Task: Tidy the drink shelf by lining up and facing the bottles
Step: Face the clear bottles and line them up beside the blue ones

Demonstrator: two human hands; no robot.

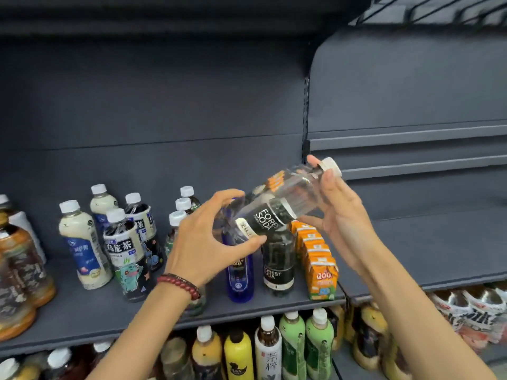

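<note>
Grey shelf [82,311] fills the view, its brown bottles cut off at 9 o'clock. At centre, in mid-air, the clear soda bottle [290,196] is tilted, cap toward 2 o'clock. Left hand [208,237] curls round its base, right hand [340,215] grasps the neck. Blue bottle [240,281] beneath, top hidden, label unreadable.
</note>
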